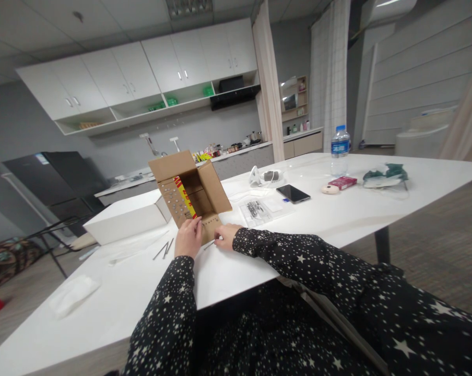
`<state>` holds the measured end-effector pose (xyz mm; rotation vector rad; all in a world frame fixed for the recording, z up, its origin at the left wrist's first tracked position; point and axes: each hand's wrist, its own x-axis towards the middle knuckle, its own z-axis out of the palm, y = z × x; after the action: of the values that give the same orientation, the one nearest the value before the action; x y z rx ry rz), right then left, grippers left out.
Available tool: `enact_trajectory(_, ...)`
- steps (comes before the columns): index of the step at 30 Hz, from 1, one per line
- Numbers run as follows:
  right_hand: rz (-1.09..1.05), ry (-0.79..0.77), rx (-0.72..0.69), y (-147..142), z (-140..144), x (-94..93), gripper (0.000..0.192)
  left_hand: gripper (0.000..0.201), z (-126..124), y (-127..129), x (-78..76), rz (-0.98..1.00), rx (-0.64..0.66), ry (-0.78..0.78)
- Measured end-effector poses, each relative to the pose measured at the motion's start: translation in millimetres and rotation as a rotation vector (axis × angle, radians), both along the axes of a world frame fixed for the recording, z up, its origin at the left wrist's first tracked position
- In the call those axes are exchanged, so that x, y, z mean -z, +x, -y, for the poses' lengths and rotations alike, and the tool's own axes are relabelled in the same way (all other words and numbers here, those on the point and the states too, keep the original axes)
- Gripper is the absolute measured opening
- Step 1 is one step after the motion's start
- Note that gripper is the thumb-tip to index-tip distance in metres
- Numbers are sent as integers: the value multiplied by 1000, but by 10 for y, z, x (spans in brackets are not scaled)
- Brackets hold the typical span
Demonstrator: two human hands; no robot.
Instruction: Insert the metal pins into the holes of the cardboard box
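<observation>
Frame centre: left hand [188, 237] grips the box [191, 194] flap, right hand [227, 236] curled, pinching a nail [209, 244] on the tabletop [338, 209].

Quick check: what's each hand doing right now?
Left hand: fingers closed on the near flap of the cardboard box.
Right hand: resting on the white table at a thin metal rod; grip cannot be told.

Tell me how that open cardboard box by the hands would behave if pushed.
The box lies on its side with flaps spread, so it would probably slide rather than roll. Thin cardboard suggests it is light. The left hand rests against it, likely steadying it; the flaps may flex.
</observation>
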<state>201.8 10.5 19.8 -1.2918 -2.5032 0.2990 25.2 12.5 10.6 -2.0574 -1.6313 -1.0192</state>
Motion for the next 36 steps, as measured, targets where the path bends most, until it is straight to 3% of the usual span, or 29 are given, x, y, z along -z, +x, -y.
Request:
enact_trajectory(7,-6,0,-45,13,-41,24,31,34,-42,-25,34,11,9,12)
enact_trajectory(21,14,5,13,-17,-25,36,30,20,7,-5,-7,-4,-52,55)
enact_trajectory(36,-29,30,-56,-1,-109,102,30,30,-13,-40,14,-140,-119,-73)
